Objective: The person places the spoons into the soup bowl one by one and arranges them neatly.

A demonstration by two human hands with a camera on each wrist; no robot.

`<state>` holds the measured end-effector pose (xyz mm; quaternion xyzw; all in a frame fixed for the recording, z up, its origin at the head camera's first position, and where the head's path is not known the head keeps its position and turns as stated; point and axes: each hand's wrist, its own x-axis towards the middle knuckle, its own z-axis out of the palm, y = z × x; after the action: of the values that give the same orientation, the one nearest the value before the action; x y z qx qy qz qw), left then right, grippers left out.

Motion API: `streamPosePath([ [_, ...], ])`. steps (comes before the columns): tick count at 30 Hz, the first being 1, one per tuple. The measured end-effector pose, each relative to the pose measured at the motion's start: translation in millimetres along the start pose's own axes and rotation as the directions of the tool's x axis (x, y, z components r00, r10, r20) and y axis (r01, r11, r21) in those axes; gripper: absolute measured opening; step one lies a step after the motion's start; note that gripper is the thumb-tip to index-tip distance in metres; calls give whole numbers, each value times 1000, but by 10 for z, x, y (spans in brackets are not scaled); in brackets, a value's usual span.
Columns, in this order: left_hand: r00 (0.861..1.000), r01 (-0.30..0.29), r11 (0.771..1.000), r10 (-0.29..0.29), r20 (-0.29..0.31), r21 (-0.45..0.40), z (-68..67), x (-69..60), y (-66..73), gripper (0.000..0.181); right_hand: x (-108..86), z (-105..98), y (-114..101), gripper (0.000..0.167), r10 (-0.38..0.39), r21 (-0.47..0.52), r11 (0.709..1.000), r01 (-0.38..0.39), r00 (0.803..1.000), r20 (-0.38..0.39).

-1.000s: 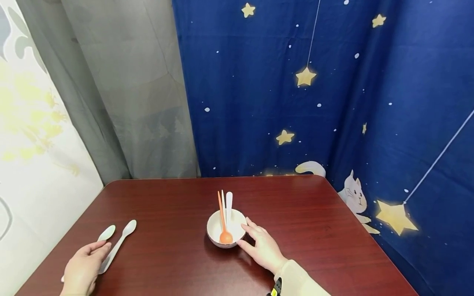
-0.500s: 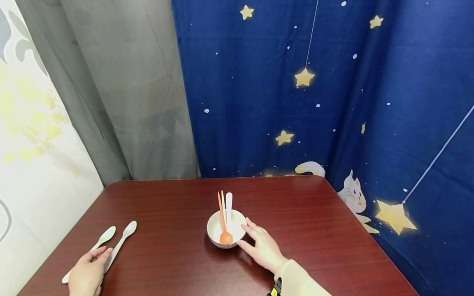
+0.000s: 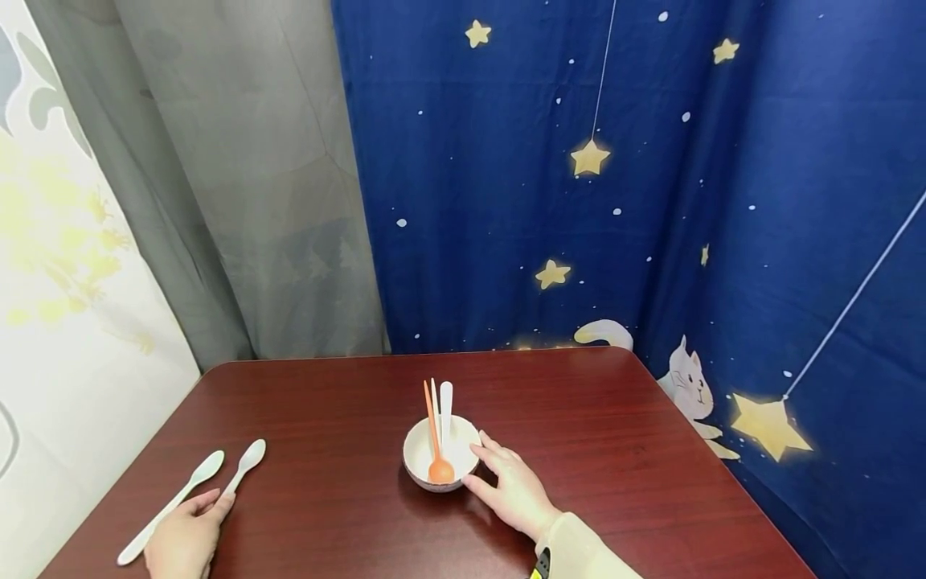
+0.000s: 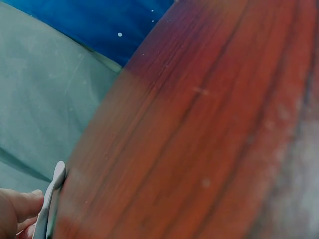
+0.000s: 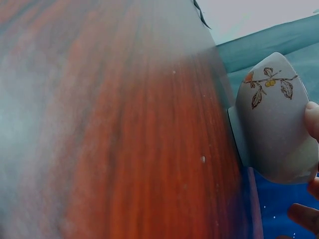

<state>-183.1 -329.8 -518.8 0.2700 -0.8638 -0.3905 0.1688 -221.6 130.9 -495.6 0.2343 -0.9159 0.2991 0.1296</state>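
Note:
My left hand (image 3: 184, 540) pinches the handle of a white spoon (image 3: 249, 457) at the table's left; in the left wrist view, the thumb and fingers (image 4: 29, 205) meet at the spoon (image 4: 59, 173). A pale green-white spoon (image 3: 206, 468) lies just left of that hand. My right hand (image 3: 514, 492) holds the right side of a white bowl (image 3: 466, 446), thumb near, fingers at the far rim. Inside the bowl are an orange spoon (image 3: 441, 470), a white handle (image 3: 446, 400) and a thin pale stick-like handle. The right wrist view shows leaf patterns on the bowl (image 5: 276, 124).
The dark red wooden table (image 3: 333, 450) has rounded far corners. Behind it hang a grey curtain (image 3: 275, 201) and a blue curtain with stars (image 3: 492, 177); a white patterned cloth (image 3: 65, 322) is at the left.
My left hand has moved right, from the green-white spoon to the white one, and the green-white spoon's handle has come into view. My right hand has stayed at the bowl.

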Motion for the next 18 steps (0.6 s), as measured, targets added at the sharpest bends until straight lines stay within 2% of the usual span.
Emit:
streamPosePath([
  [4,999,-17,996,15,34,85,19,1,1,55,-5,-4,-6,57,3,2,1000,-3,1000,3],
  [8,999,-21,992,14,53,127,15,-8,17,52,-9,-8,-8,57,6,5,1000,-6,1000,5],
  [18,999,-26,993,20,50,117,13,-31,40,44,0,2,2,59,17,8,1000,-17,1000,15],
])
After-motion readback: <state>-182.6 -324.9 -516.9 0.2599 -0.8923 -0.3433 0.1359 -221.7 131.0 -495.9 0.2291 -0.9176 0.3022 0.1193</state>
